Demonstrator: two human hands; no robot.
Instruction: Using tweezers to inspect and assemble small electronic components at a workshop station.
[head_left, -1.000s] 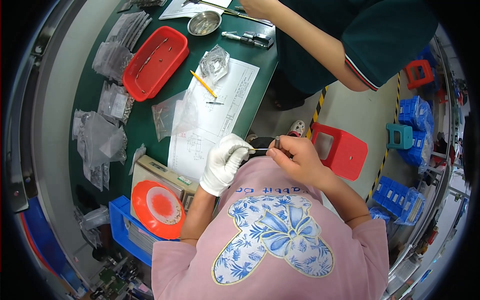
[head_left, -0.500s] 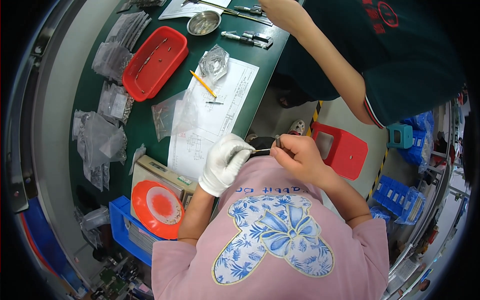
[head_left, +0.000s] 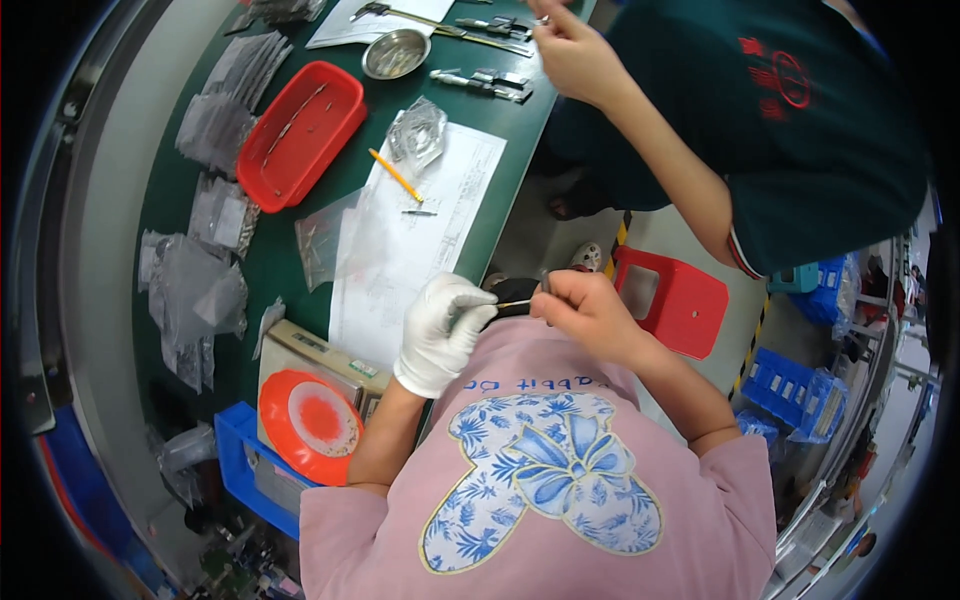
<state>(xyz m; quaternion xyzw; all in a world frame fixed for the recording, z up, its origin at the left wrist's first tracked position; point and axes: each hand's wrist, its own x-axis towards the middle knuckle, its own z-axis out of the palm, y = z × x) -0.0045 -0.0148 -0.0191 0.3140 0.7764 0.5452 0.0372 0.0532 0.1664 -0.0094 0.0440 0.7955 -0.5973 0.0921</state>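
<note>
In front of my chest, my left hand [head_left: 445, 335], in a white glove, pinches one end of a thin, light metal pin [head_left: 514, 303]. My bare right hand [head_left: 592, 315] is closed at the pin's other end, gripping a small dark cylindrical piece [head_left: 545, 285] between thumb and fingers. Whether the pin goes into that piece or only touches it is too small to tell. On the table beyond my hands, a drawing sheet [head_left: 455, 215] carries a yellow pencil [head_left: 396, 176], a short metal pin [head_left: 419, 212] and clear plastic bags [head_left: 417, 135].
A red tray [head_left: 300, 140] with small parts and a metal bowl [head_left: 396, 54] stand on the green table. Bagged parts [head_left: 200, 290] line its left. A scale [head_left: 320, 350] bears an orange-red dish [head_left: 310, 425]. A co-worker's arm [head_left: 660, 140] reaches in at upper right; a red stool [head_left: 685, 305] stands below.
The view has shifted slightly. My hands stay together at the pin, with the right fingers turned a little around the dark piece. The co-worker's hand has come lower into view.
</note>
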